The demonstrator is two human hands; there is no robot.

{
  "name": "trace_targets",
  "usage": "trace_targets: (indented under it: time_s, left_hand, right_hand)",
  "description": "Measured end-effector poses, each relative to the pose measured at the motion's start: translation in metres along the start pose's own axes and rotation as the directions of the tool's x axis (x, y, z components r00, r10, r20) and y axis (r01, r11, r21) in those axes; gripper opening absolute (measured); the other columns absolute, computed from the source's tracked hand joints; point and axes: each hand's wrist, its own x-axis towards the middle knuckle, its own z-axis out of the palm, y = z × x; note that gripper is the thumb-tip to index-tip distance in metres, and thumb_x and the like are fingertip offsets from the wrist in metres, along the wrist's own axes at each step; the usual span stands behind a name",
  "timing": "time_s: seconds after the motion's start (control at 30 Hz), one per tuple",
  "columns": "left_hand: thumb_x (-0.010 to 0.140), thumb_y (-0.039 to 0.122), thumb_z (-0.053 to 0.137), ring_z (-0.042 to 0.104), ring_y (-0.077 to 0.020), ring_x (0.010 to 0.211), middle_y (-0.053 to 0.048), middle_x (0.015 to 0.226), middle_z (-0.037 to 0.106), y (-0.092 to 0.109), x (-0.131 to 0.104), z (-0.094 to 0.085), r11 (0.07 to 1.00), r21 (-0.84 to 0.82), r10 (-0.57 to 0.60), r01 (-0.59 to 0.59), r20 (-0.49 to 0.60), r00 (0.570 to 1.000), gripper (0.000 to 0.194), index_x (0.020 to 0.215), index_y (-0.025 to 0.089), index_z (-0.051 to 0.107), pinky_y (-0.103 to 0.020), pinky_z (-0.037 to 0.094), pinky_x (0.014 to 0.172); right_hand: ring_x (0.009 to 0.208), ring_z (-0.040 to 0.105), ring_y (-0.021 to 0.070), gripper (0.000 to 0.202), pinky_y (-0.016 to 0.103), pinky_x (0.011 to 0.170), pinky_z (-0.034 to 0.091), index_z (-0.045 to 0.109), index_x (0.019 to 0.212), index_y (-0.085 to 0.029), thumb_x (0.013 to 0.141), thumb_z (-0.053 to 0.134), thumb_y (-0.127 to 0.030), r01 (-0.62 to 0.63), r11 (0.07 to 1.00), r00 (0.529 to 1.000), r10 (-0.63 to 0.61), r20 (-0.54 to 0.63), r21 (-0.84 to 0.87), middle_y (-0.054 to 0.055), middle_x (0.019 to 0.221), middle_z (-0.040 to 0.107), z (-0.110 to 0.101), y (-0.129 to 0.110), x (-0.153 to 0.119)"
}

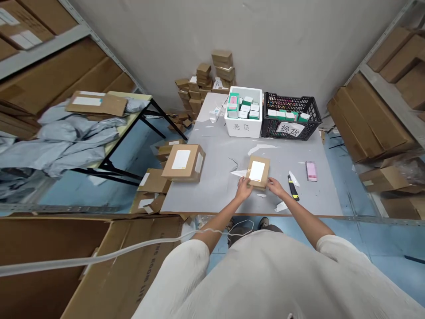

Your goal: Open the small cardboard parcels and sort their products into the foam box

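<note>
A small brown cardboard box (264, 173) with a white label on top rests on the grey table (212, 195) in front of me. My left hand (244, 188) grips its near left corner. At its near right corner, the fingers of my right hand (274, 186) are closed against the side. To the right of the box lies a yellow and black utility knife (293, 187). Scraps of white paper (263, 148) are scattered about the box.
A larger labelled carton (184, 162) stands at the table's left. At the back are a white bin (244, 128) and a black crate (308, 128) holding small boxes. A pink phone-like object (311, 171) lies at right. A white cable (133, 246) crosses before me.
</note>
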Motion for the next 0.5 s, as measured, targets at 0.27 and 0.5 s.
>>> trace_targets:
  time_s: [0.27,0.5]
  left_hand:
    - [0.082,0.02,0.075,0.065,-0.0323,0.125,-0.009,0.117,0.073,0.027,-0.017,0.002,0.998,0.014,-0.057,0.056,0.079,0.995,0.036,0.118,0.023,0.073,-0.046,0.051,0.114]
    - [0.083,0.025,0.08,0.073,-0.0373,0.117,-0.012,0.117,0.078,0.019,-0.015,0.01,0.979,-0.063,-0.178,0.194,0.207,0.962,0.037,0.119,0.022,0.072,-0.049,0.055,0.108]
  right_hand:
    - [0.147,0.051,0.035,0.063,0.05,0.126,0.041,0.065,0.146,-0.019,0.083,0.066,-0.026,0.184,0.858,0.98,-0.198,0.022,-0.48,0.017,0.155,0.06,-0.021,-0.045,0.076]
    - [0.161,0.031,0.0417,0.078,0.059,0.13,0.028,0.058,0.154,-0.025,0.079,0.076,-0.024,0.13,0.808,0.991,-0.09,0.097,-0.575,0.014,0.173,0.043,-0.023,-0.051,0.12]
